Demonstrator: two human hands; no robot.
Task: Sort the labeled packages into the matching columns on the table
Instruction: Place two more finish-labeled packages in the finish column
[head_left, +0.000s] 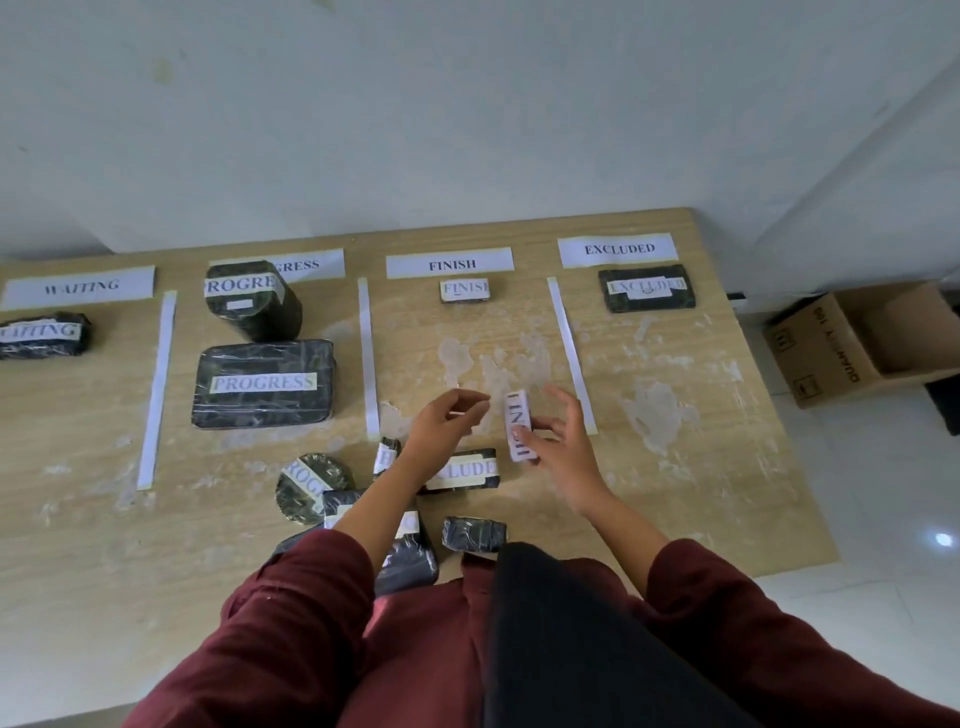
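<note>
Here the right hand (558, 441) has its fingers (524, 435) grasping a small FINISH package (520, 423), held over the counter (675, 467). Just left, the left hand (447, 415) is loosely curled, holding nothing. Beyond both, another FINISH package (465, 291) lies under the FINISH sign (450, 263); unsorted packages (462, 470) lie nearer, beneath the wrists.

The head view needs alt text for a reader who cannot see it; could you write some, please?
The right hand holds a small FINISH-labelled package above the table; the left hand hovers open beside it. Four taped columns, WAITING, PROGRESS, FINISH and EXCLUDED, hold black-wrapped packages.
</note>
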